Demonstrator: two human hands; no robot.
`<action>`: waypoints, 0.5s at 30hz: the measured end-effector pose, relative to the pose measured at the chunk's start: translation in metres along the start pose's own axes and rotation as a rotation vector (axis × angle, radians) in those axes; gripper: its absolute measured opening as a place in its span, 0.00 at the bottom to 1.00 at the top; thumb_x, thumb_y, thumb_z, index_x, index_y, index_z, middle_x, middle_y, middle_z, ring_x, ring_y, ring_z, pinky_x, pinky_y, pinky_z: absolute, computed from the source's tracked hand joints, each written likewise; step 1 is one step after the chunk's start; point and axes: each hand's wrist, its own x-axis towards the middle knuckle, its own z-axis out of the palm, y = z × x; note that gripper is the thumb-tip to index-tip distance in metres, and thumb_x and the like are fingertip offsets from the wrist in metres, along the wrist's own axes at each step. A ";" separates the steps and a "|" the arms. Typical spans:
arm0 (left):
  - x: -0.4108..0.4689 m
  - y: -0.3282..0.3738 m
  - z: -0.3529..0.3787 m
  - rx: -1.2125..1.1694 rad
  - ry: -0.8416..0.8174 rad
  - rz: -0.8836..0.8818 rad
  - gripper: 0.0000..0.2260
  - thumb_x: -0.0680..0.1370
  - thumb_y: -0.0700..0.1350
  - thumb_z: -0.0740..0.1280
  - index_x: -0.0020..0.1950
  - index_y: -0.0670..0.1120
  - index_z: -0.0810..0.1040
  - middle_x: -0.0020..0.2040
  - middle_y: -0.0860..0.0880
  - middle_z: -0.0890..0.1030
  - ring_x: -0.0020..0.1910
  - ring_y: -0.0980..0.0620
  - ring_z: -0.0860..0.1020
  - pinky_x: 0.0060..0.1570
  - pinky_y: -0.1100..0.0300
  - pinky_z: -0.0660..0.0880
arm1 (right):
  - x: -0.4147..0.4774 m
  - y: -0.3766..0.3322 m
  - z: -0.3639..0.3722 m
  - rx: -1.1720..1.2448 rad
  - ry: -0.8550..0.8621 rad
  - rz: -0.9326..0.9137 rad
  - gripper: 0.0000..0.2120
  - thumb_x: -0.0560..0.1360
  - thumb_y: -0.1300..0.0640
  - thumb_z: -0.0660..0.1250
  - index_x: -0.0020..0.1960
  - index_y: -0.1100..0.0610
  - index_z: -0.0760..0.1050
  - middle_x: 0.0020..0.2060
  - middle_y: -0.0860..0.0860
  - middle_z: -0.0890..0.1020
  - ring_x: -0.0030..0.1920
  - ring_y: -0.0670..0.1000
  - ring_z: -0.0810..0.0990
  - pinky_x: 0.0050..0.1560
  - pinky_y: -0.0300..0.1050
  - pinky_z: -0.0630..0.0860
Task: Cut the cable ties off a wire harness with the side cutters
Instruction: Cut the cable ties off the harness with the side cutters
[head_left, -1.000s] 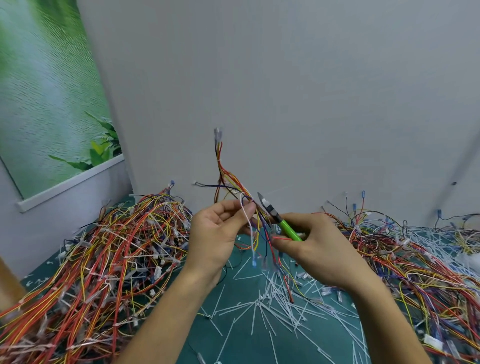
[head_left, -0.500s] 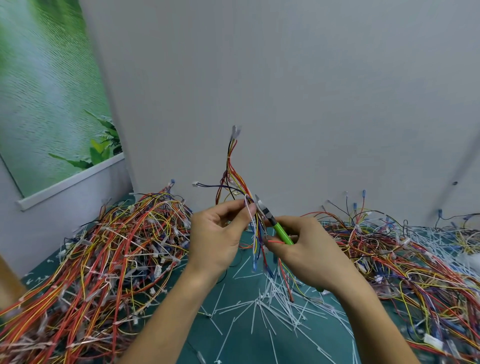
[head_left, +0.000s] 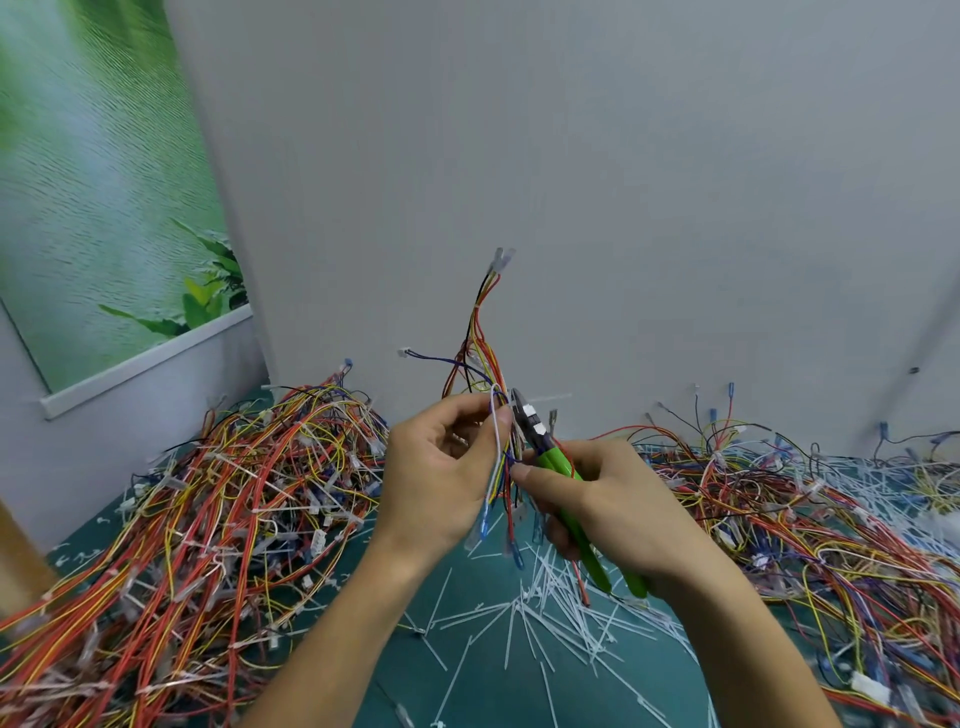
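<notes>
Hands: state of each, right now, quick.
Left hand: pinches the wire harness between thumb and fingers.
Right hand: grips the side cutters by the green handles, tips at the harness.

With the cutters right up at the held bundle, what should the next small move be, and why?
Probably squeeze the green-handled steel side cutters shut: their tips sit against the multicoloured wire harness beside the left hand's pinch, and the right hand grips the handles. The tie itself is too small to see.
</notes>
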 end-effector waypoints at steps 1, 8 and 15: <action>0.000 0.001 0.000 0.002 -0.002 0.010 0.03 0.78 0.46 0.73 0.50 0.54 0.85 0.41 0.53 0.86 0.39 0.58 0.83 0.39 0.65 0.79 | 0.000 0.000 0.001 0.025 0.001 0.009 0.14 0.79 0.53 0.73 0.36 0.54 0.78 0.28 0.53 0.74 0.28 0.54 0.73 0.29 0.47 0.70; 0.000 -0.001 -0.001 0.030 -0.017 0.024 0.04 0.79 0.46 0.72 0.50 0.54 0.85 0.40 0.52 0.86 0.38 0.53 0.83 0.39 0.60 0.82 | 0.002 0.006 0.006 -0.048 0.011 -0.005 0.15 0.79 0.51 0.72 0.40 0.59 0.77 0.29 0.55 0.71 0.28 0.54 0.70 0.31 0.50 0.67; -0.005 -0.002 0.004 0.045 -0.081 0.021 0.06 0.79 0.44 0.72 0.51 0.56 0.85 0.40 0.58 0.85 0.37 0.60 0.83 0.36 0.70 0.77 | 0.003 0.005 0.004 -0.273 0.030 -0.039 0.17 0.79 0.45 0.70 0.45 0.60 0.77 0.31 0.58 0.77 0.29 0.49 0.76 0.36 0.56 0.80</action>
